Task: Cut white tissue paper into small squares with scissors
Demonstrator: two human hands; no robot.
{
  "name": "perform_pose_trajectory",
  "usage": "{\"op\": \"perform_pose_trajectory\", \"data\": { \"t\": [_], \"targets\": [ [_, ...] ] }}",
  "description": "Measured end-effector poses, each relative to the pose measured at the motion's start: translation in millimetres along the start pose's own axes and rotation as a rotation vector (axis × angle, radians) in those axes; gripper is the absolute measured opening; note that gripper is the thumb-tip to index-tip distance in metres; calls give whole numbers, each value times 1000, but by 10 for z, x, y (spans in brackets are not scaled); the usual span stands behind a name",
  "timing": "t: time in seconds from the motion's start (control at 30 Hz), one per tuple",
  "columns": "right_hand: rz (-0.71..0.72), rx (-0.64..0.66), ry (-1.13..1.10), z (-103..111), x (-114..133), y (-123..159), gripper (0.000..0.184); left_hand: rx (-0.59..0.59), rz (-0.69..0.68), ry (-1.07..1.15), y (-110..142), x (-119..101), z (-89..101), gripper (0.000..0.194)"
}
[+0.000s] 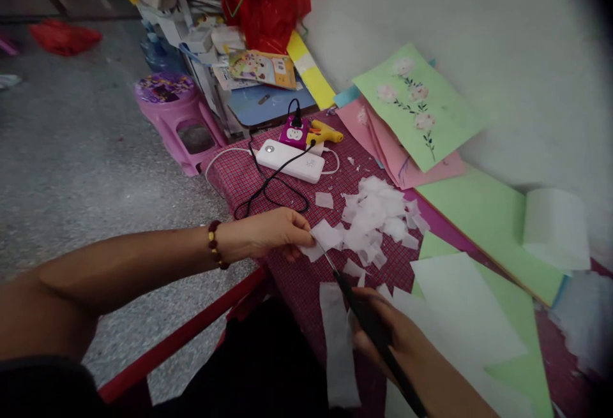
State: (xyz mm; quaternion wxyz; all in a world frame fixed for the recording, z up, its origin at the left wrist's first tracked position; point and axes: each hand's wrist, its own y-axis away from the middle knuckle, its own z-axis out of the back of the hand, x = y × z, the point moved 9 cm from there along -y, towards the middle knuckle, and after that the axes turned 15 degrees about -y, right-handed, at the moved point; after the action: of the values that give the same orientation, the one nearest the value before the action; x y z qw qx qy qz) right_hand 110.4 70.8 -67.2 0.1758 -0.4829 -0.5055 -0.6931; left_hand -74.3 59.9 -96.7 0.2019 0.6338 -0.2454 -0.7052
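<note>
My left hand (272, 233) pinches a small piece of white tissue paper (324, 239) at its edge, just above the red checked tablecloth (297, 277). My right hand (397, 335) grips black-handled scissors (357, 306) whose blades reach up to that piece. A long white paper strip (338, 341) hangs below the scissors, by my right hand. A pile of cut white squares (378, 217) lies just right of the held piece.
Green paper sheets (483, 226), pink sheets (407, 156) and a green flower picture (416, 102) lean by the wall at right. A white power bank (290, 161), a purple plug adapter (293, 132) and a yellow glue gun (323, 131) sit at the table's far end. A pink stool (177, 118) stands on the floor.
</note>
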Motion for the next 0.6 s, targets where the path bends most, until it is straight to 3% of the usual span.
{"op": "perform_pose_trajectory", "data": {
  "t": [0.17,0.33,0.5,0.6],
  "targets": [
    [-14,-46,87,18,-130,-16,48,15,76,28,17,89,-17,9],
    [-21,-32,57,-26,-207,-39,49,49,26,80,49,160,-4,10],
    [68,190,-26,-172,-33,77,48,-52,-102,-85,44,69,207,12],
    [110,317,-167,-123,-44,261,53,-144,-226,-363,37,-110,348,9]
  ]
}}
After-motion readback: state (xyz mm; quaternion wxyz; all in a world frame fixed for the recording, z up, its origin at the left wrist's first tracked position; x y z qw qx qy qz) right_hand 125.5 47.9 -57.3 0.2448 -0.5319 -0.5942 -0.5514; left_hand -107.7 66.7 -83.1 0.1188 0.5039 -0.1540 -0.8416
